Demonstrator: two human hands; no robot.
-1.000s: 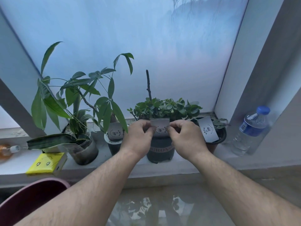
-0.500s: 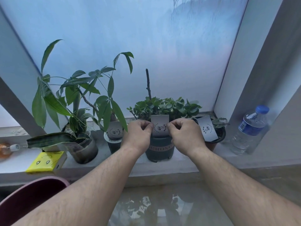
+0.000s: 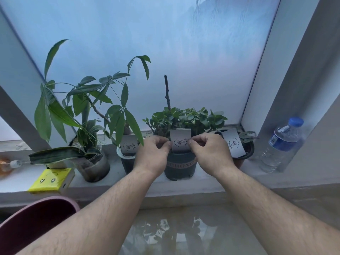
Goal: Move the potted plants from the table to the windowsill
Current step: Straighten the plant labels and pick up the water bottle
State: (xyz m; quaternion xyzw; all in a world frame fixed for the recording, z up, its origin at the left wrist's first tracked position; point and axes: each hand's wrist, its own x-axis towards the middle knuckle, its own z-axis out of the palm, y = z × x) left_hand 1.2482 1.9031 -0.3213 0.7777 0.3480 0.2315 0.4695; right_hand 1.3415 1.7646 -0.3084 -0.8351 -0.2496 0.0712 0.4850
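Several potted plants stand in a row on the grey windowsill [image 3: 211, 183]. In the middle is a dark green pot [image 3: 181, 167] with a bushy small-leaved plant and a white printed card [image 3: 180, 141] stuck upright at its rim. My left hand [image 3: 153, 153] pinches the card's left edge and my right hand [image 3: 211, 153] pinches its right edge. To the left stand a small dark pot [image 3: 127, 162] with a card and a clear pot [image 3: 93, 167] with tall leafy plants. A brown pot [image 3: 244, 153] with a card stands at the right.
A water bottle [image 3: 281, 144] stands in the right corner of the sill. A yellow box [image 3: 51, 179] lies at the sill's left, with a small bottle [image 3: 7, 163] beyond it. A dark red bowl [image 3: 33, 219] sits at lower left beside the glossy table [image 3: 184, 232].
Both hands have stayed on the card at the middle pot. The card now stands a little higher above the rim, and the hands have shifted only slightly.
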